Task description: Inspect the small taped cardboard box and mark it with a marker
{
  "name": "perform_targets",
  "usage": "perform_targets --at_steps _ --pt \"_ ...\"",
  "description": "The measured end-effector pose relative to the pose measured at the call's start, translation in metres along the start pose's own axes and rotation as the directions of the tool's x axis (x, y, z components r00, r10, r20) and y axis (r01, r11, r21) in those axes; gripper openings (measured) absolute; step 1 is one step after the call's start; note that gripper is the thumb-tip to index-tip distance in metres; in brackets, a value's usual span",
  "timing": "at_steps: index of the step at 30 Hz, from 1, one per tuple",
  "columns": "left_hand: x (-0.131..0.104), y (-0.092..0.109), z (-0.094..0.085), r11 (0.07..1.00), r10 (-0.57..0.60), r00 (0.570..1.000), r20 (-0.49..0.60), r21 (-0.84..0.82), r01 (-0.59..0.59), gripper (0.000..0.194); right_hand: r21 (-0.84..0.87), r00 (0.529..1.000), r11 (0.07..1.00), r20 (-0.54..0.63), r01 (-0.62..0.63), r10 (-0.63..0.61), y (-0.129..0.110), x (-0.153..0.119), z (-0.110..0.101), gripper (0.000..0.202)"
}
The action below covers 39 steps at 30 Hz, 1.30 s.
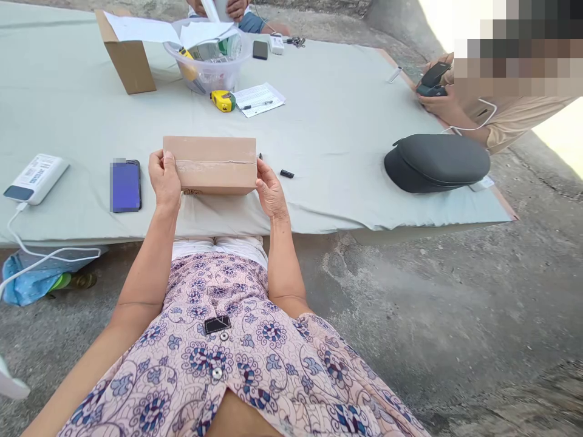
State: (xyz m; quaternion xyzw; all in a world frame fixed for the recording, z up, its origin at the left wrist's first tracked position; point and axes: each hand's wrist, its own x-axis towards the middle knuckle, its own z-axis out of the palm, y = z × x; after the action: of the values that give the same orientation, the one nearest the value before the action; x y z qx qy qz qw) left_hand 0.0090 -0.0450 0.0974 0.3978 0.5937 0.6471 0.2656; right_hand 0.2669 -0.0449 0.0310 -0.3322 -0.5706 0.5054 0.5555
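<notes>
Pale-clothed table (pixel 337 127) here; left hand (pixel 165 179) and right hand (pixel 273 194) pinching the cardboard box (pixel 216 173) by its ends; even, light pressure should steady it.

A pale green cloth covers the table (pixel 332 127). Along its near left lie a white power bank (pixel 44 176) and a smartphone (pixel 126 187). Farther back are a cardboard box (pixel 130 64), a translucent plastic basin (pixel 212 76), a yellow tape measure (pixel 223 101), a written sheet (pixel 255 96) and a black phone (pixel 260 50). A black cap (pixel 286 173) lies near the middle, and a dark zippered case (pixel 437 162) sits near the right end.
</notes>
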Motion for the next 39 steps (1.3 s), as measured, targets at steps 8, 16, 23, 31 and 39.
perform_targets --at_steps 8,16,23,31,39 --pt "0.002 -0.01 -0.001 0.997 0.07 0.997 -0.022 0.039 -0.069 0.025 0.034 0.999 0.999 -0.048 -0.021 0.023 -0.01 -0.013 0.008 0.091" --pt "-0.022 -0.015 -0.015 0.985 0.145 0.989 0.008 0.093 -0.145 0.04 0.046 0.981 0.989 -0.125 -0.141 0.146 -0.034 -0.019 0.008 0.089" --pt "-0.045 0.004 -0.029 0.981 0.113 0.988 0.103 0.145 -0.127 0.044 -0.205 0.939 0.975 -0.342 -0.086 0.011 -0.059 -0.006 0.021 0.062" --pt "-0.048 0.019 -0.021 0.953 0.116 0.992 0.049 0.276 -0.125 0.058 -0.393 0.912 0.918 -0.391 -0.043 -0.125 -0.056 -0.019 0.032 0.043" --pt "-0.04 0.013 -0.024 0.99 0.104 0.993 0.058 0.091 -0.109 0.039 -0.434 0.912 0.9 -0.385 -0.045 -0.14 -0.054 -0.023 0.029 0.042"
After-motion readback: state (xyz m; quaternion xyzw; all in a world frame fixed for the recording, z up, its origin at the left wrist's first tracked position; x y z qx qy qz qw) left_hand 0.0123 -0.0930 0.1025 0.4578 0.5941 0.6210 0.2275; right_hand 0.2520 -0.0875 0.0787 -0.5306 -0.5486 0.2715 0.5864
